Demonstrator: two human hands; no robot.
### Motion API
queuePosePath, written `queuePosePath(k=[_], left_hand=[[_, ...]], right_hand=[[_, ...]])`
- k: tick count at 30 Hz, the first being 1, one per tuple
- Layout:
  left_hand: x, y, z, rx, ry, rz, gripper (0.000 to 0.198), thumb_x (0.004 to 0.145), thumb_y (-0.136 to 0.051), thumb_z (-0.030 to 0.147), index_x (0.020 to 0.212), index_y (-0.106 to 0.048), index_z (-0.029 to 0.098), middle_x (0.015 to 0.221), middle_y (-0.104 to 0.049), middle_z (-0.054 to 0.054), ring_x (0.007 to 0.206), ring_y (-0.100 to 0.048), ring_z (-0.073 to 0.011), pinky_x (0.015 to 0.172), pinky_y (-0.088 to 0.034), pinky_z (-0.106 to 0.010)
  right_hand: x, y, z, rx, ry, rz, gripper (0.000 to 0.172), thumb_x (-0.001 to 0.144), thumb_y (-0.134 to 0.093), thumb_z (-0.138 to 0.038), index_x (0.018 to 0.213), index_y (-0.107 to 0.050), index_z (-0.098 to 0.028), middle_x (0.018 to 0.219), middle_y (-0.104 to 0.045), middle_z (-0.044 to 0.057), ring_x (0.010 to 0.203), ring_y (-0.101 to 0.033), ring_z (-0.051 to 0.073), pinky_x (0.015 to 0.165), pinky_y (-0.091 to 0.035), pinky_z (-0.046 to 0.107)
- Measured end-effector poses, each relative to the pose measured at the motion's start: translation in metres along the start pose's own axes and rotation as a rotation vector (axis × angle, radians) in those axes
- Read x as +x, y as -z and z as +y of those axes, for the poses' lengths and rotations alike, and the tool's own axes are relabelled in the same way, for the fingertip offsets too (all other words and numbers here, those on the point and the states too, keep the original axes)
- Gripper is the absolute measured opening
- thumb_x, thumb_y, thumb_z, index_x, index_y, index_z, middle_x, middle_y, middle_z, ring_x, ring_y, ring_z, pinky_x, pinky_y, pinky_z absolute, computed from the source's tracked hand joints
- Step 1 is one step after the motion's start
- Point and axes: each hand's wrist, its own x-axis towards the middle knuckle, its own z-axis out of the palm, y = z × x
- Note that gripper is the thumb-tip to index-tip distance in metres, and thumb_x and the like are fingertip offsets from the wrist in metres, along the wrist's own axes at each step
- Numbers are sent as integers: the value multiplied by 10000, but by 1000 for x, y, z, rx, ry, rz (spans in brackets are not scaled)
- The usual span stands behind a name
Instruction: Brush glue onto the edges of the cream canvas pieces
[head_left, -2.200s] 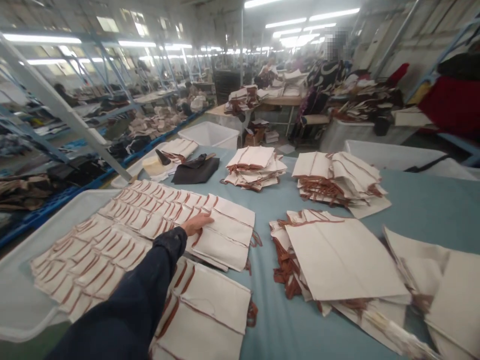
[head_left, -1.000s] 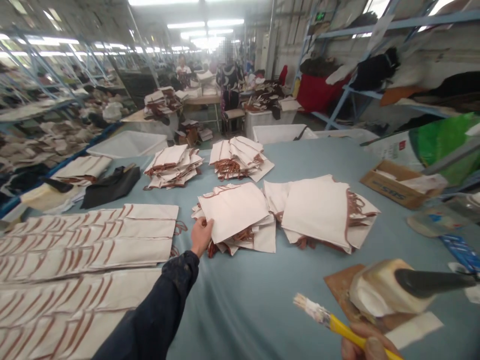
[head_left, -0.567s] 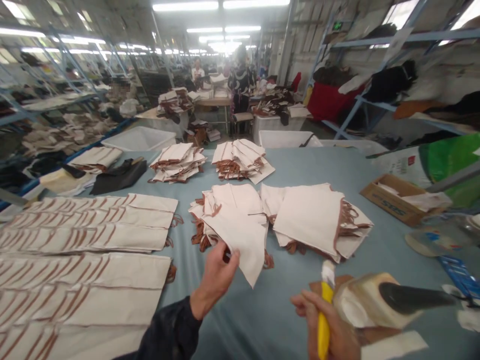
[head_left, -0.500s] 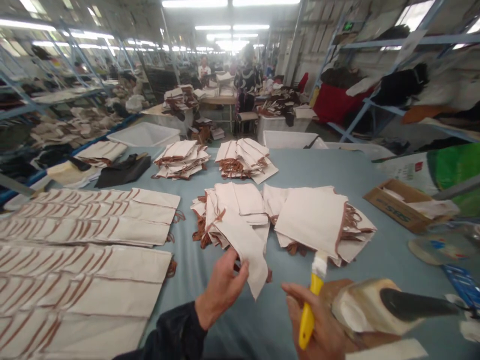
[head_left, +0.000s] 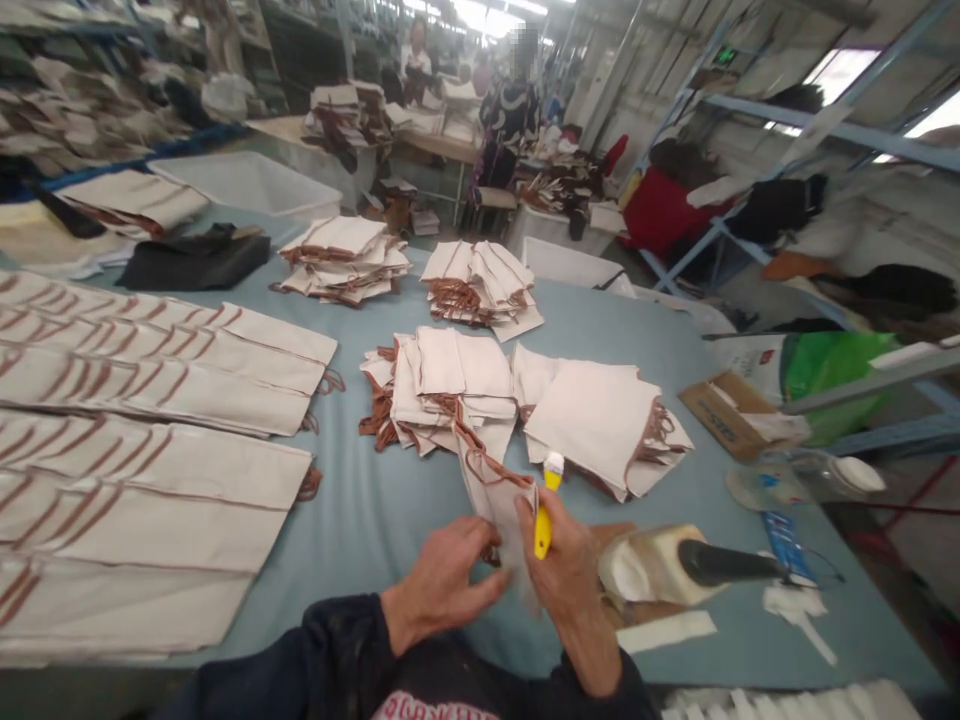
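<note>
Mid-handling, judging by pose: apparently turning or opening out one cream fabric piece point(head_left: 506, 497) with brown trim, raised between both hands over the teal table point(head_left: 360, 520). Would next call for a firmer hold at the left, a steady right, and care to keep wet-looking bristles off the trim. In right hand point(head_left: 566, 560), fingers closed around yellow brush point(head_left: 542, 537), white tip up and away from the body; thumb side also against the piece's right edge, likely pinching cloth too, not certain. At left hand point(head_left: 446, 580), part-open, thumb spread from curled fingers, fingertips at the piece's lower left side; cannot tell whether gripping or only touching, blurred there. Just beyond both hands, a loose stack of cream pieces point(head_left: 469, 370), with the far end of the held piece reaching up to it; cannot tell if resting on it. Beyond right hand, a second stack point(head_left: 589, 405). Just right of right hand, a pale container point(head_left: 652, 565) with dark handle, plus a white strip point(head_left: 666, 632) nearer the body. Well left of left hand, overlapped rows of brown-edged pieces point(head_left: 225, 490).
</note>
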Motion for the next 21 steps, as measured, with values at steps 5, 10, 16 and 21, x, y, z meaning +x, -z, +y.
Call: queuePosePath(k=[5,10,16,21], left_hand=[[-24,34,-17,-90,182,182,167,986,-607,316,1105,-696,239,1060,-806,-78,962,-767,-244,873,-627,-366],[-4,68,-5,-48,67,376,346,947,-637,278,1290,-651,232,1274,-763,-115,1174,-732,-275,1063,-596,-445],[14,88,29,10,-239,312,383,897,-608,190,1279,-636,213,1228,-756,-136,1182,-694,-295,1083,-535,-491],[6,91,37,-131,-86,94,118,909,-556,251,935,-661,203,858,-712,-63,809,-614,-225,799,-480,-380]], right_hand=[[-9,55,0,-18,111,137,263,1052,-588,-387,1020,-770,-200,792,-797,73,616,-745,200,600,-575,267],[-24,90,-7,-106,143,216,179,1016,-655,-361,1035,-750,-210,837,-820,80,622,-760,213,593,-591,276],[-41,100,-22,-44,-11,139,279,997,-661,-469,951,-790,-226,709,-772,48,537,-689,200,532,-539,286],[-37,77,-20,133,-339,147,435,969,-637,-618,840,-725,-212,642,-665,2,567,-607,182,556,-495,278]])
